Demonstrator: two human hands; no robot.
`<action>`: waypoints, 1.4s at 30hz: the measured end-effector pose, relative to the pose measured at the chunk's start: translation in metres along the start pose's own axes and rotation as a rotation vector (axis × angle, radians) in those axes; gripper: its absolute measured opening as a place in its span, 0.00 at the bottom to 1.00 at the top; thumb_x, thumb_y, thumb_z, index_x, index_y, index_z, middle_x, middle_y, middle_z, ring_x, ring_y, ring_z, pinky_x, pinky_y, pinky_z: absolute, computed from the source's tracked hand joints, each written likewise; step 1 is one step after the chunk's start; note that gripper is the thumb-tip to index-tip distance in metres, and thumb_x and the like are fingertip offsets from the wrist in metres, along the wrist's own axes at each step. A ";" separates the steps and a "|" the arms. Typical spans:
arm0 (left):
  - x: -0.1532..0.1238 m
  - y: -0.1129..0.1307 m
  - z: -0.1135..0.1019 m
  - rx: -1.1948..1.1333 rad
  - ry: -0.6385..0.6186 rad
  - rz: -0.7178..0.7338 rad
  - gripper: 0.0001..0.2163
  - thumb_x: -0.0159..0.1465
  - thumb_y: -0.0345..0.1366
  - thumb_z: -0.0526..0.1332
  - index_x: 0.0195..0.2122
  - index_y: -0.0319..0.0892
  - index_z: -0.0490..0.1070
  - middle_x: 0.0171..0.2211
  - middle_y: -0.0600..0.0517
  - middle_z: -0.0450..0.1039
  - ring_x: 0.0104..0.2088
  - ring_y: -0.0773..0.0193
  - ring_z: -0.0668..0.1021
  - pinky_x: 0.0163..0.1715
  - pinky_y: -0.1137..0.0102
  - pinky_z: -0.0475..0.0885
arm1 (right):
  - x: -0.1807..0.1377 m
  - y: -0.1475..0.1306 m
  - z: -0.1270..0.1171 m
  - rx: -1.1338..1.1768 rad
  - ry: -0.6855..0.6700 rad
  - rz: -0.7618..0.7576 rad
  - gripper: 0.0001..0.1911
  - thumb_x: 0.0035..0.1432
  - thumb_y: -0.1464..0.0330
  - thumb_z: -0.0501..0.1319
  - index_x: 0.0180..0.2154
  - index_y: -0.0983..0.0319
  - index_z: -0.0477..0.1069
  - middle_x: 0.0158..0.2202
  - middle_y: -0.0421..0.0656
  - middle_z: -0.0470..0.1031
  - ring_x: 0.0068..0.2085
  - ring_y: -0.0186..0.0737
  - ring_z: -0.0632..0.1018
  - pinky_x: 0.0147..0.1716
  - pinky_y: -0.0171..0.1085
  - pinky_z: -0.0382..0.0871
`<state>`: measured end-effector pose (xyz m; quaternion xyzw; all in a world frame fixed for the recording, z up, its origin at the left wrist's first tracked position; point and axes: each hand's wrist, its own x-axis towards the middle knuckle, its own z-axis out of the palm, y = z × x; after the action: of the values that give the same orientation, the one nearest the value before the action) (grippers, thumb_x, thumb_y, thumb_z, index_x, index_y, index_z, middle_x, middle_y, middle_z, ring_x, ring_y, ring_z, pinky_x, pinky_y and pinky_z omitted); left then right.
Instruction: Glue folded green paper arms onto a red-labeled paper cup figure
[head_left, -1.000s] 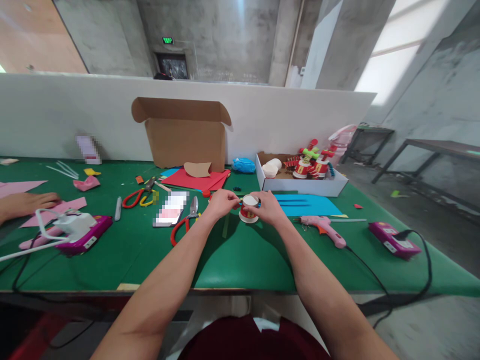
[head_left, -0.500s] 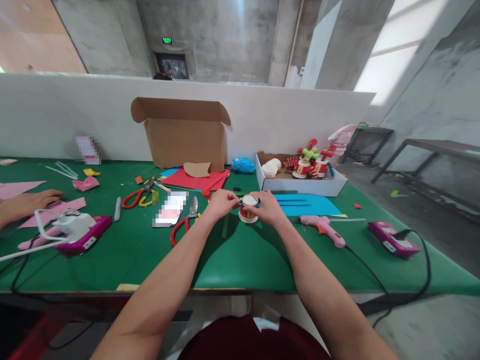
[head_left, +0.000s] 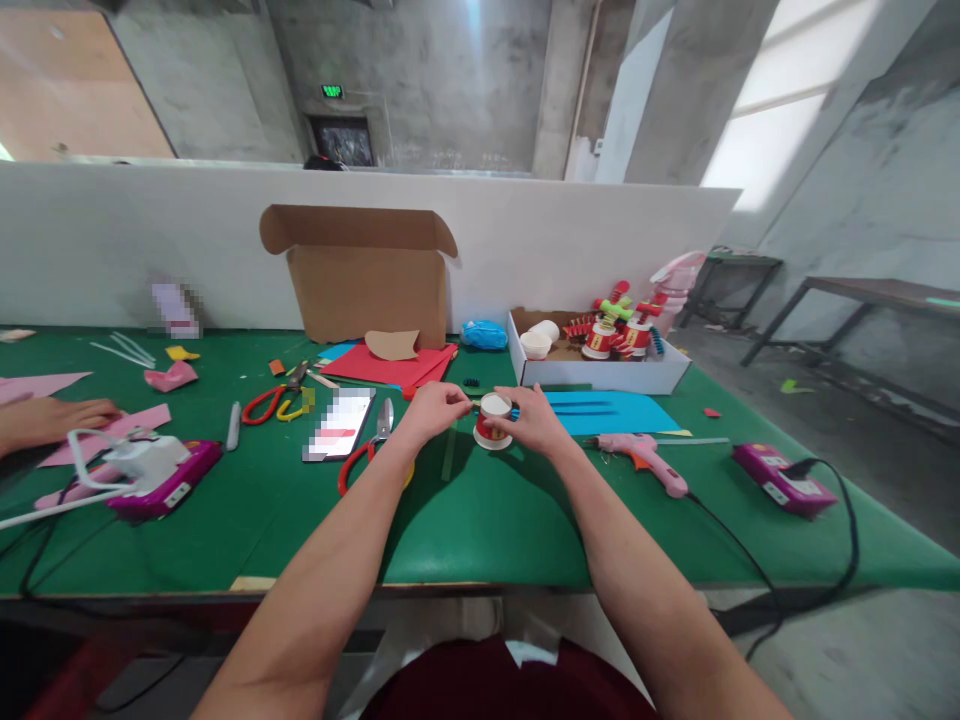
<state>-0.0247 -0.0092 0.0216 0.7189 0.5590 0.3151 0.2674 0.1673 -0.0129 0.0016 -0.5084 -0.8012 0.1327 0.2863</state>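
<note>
A small red and white paper cup (head_left: 491,432) is upside down in front of me, its white base facing up and its wide rim lowest. My right hand (head_left: 534,418) is closed round the cup's right side, thumb across its front. On the left, my left hand (head_left: 439,408) pinches with thumb and fingertips close beside the cup's upper edge. A thin, pale greenish bit shows between those fingertips and the cup, too small to name. A narrow green strip (head_left: 448,455) lies below my left hand. Red-and-yellow-handled scissors (head_left: 384,420) lie left of it, partly behind my forearm.
A white box (head_left: 600,374) at the back right holds cups and red figures. A pink glue gun (head_left: 643,458) and purple power strip (head_left: 780,478) with cords lie right. Blue paper (head_left: 637,412), red paper (head_left: 390,370) and a phone (head_left: 341,425) are nearby. Another person's hand (head_left: 75,418) is far left.
The view has tilted slightly, so things sit a little lower. Both hands keep nearly the same place at the cup, with only slight finger movement.
</note>
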 end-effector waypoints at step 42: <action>0.004 -0.012 0.004 0.122 0.227 0.273 0.11 0.63 0.39 0.57 0.43 0.43 0.74 0.40 0.48 0.79 0.45 0.57 0.76 0.50 0.63 0.67 | -0.003 0.030 -0.015 0.264 0.567 0.281 0.18 0.57 0.56 0.53 0.33 0.62 0.73 0.30 0.46 0.78 0.33 0.42 0.76 0.39 0.40 0.69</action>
<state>-0.0285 -0.0022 0.0102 0.7627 0.5010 0.3931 0.1130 0.2000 -0.0032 -0.0023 -0.5891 -0.5878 0.1272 0.5398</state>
